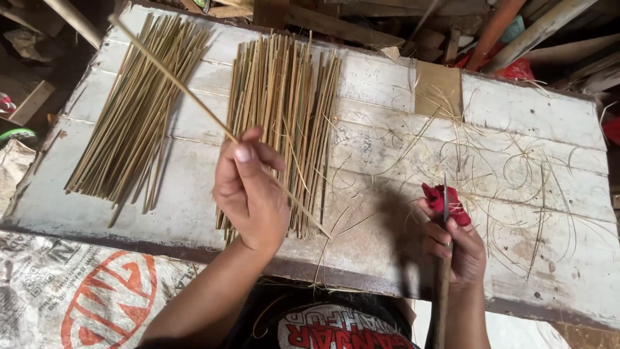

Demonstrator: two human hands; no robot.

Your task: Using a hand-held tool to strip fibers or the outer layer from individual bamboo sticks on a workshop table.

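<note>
On the white plank desk (pixel 516 110) w/ two bundles of bamboo sticks (pixel 284 110), my left hand (pixel 248 190) had its fingers pinched shut on one bamboo strip (pixel 174 81), angled up-left. Right hand (pixel 455 249) was fisted round a knife (pixel 444 194), blade up, red wrap on the thumb; I judged keeping strip steady & blade away from fingers mattered most.

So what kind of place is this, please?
Probably a small home craft workshop for bamboo work: bundles of split bamboo sticks lie on a worn white plank board, thin shavings are scattered about, and scrap timber is piled behind.

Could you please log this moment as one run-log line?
left hand: holds bamboo stick | right hand: holds knife, red cloth on finger | white board: two stick bundles, shavings
</note>
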